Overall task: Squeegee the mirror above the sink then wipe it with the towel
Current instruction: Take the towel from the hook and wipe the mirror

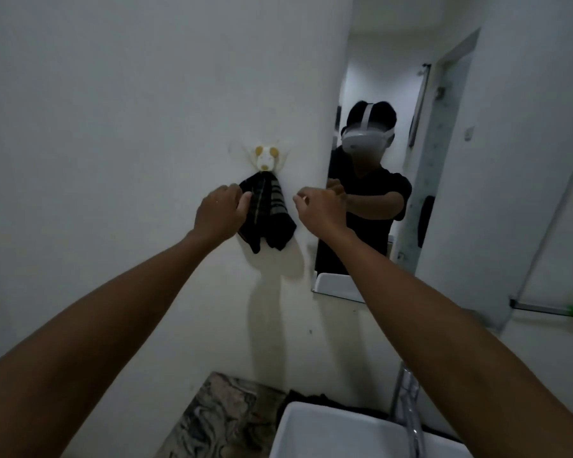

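My left hand (219,211) closes its fingers on the left edge of the dark striped towel (268,213), which hangs bunched from a small animal-shaped wall hook (266,157). My right hand (318,206) is loosely curled and holds nothing; it hovers just to the right of the towel, between the cloth and the left edge of the mirror (407,77). The towel is on the hook, not yet lifted off. The mirror is mounted on the wall to the right, above the white sink (315,434) and its chrome tap (407,401); it reflects a person in a dark shirt and headset. A green-handled tool, probably the squeegee (556,309), lies at the far right, away from both hands. Judged from this layout, the squeegee pass seems finished and the towel step is beginning; wiping the glass remains. Whether the mirror surface is wet or streaked cannot be told in this dim view.
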